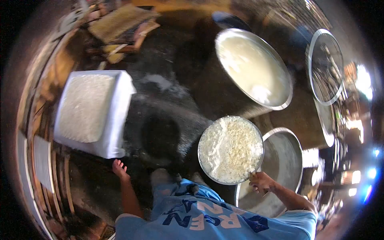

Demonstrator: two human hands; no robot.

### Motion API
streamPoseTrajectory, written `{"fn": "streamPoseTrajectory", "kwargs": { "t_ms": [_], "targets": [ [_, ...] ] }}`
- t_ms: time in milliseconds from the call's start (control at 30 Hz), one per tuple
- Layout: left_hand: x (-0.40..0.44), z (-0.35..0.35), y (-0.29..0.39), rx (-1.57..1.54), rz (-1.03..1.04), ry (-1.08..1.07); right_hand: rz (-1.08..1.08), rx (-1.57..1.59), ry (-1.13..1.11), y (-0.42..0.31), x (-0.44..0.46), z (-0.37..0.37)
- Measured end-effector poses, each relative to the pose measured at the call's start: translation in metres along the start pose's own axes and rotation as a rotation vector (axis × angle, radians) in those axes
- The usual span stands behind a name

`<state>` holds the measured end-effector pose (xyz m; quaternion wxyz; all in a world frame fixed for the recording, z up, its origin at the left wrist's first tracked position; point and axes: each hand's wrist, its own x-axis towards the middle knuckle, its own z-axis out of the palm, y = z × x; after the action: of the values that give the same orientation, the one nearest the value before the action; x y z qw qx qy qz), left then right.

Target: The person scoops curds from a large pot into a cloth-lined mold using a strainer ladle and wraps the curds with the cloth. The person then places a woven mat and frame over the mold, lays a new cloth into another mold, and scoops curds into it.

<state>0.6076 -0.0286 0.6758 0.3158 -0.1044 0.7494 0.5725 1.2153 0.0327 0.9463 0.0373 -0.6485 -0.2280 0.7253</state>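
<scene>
My right hand (pixel 262 182) is closed around the short handle of a round, shallow pan (pixel 231 150) filled with white, crumbly grain-like stuff. That pan overlaps the left rim of a wide metal basin (pixel 282 160) at the lower right. My left hand (pixel 120 169) holds nothing, its fingers apart, just below the near edge of a cloth-lined box (pixel 125 114). Inside the box lies a level layer of whitish material (pixel 86 108).
A large vat of cloudy pale liquid (pixel 256 66) stands beyond the pan. Further right is a round rimmed sieve or hoop (pixel 326 66). Boards and scraps (pixel 122 26) lie at the upper left. Dark, wet-looking floor (pixel 160 100) spans the middle.
</scene>
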Motion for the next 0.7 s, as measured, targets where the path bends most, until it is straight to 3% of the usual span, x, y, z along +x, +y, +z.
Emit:
{"fn": "streamPoseTrajectory", "kwargs": {
  "t_ms": [67, 100, 133, 167, 200, 267, 300, 333, 367, 400, 467, 500, 567, 667, 700],
  "targets": [
    [0.054, -0.030, 0.013, -0.095, -0.033, 0.139, 0.012, 0.084, -0.119, -0.034, 0.043, 0.054],
    [0.079, -0.045, 0.013, -0.193, -0.043, 0.093, -0.072, -0.162, -0.083, -0.036, 0.079, 0.070],
    [0.091, -0.055, 0.022, -0.264, -0.085, 0.045, 0.033, 0.209, -0.228, -0.062, 0.095, 0.107],
    [0.098, -0.059, 0.018, -0.393, 0.007, -0.041, -0.067, 0.020, -0.230, -0.082, 0.114, 0.143],
    [0.086, -0.077, 0.009, -0.328, 0.003, -0.084, -0.125, -0.142, -0.252, -0.089, 0.124, 0.162],
    [0.081, -0.051, 0.033, -0.362, -0.107, -0.078, -0.578, -0.572, -0.391, -0.103, 0.226, 0.199],
    [0.090, -0.043, 0.047, -0.369, -0.250, -0.089, -0.437, -0.450, -0.435, -0.116, 0.251, 0.233],
    [0.075, -0.042, 0.071, -0.370, -0.207, -0.219, -0.295, -0.327, -0.459, -0.154, 0.232, 0.304],
    [0.059, -0.039, 0.095, -0.281, -0.205, -0.267, -0.230, -0.303, -0.312, -0.180, 0.196, 0.367],
    [0.038, -0.036, 0.125, -0.192, -0.199, -0.315, -0.190, -0.358, -0.329, -0.178, 0.243, 0.388],
    [0.095, -0.038, 0.094, -0.415, -0.428, -0.144, -0.059, 0.040, -0.593, -0.173, 0.300, 0.477],
    [0.100, -0.038, 0.086, -0.309, -0.274, -0.194, -0.178, -0.069, -0.488, -0.165, 0.348, 0.510],
    [0.113, -0.035, 0.065, -0.359, -0.191, -0.209, -0.233, -0.258, -0.438, -0.193, 0.324, 0.584],
    [0.142, -0.025, 0.017, -0.556, -0.094, -0.220, -0.090, 0.112, -0.566, -0.191, 0.365, 0.647],
    [0.153, -0.022, -0.001, -0.603, -0.049, -0.230, -0.108, -0.002, -0.524, -0.195, 0.374, 0.662]
  ]
}}
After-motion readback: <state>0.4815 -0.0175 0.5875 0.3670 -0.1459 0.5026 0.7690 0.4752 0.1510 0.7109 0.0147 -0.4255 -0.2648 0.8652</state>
